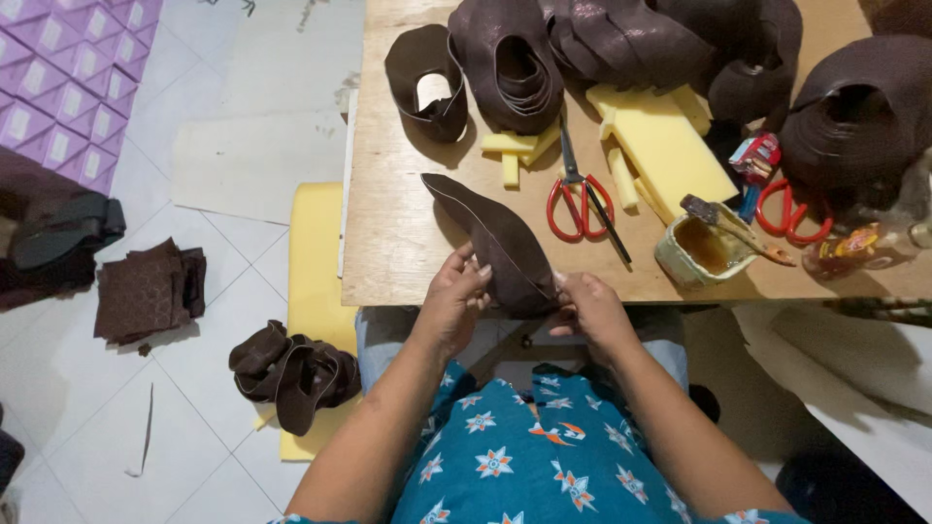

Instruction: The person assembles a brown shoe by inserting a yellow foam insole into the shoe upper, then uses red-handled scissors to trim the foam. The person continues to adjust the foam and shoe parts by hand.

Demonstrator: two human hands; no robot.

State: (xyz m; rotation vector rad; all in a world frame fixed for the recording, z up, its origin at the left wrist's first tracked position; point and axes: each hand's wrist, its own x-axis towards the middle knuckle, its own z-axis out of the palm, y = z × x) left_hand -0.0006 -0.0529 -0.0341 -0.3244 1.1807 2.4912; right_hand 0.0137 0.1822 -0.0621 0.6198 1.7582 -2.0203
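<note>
While both hands grip it at the table's near edge, the brown leather shoe upper (495, 243) runs its long axis away and leftward. Left hand (454, 296) pinches its left edge; right hand (590, 309) clasps its near end. Red-handled scissors (581, 199) lie beyond the right hand, glue pot (701, 250) farther right.

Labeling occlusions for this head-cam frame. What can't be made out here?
- Head view: underside of the brown leather piece; its near end is covered by the left hand and right hand.
- Head view: dark leather stacks at the top, cut off by the frame edge.
- Head view: bottle at the right, blurred.
- Head view: contents of the glue pot, too murky to tell.
</note>
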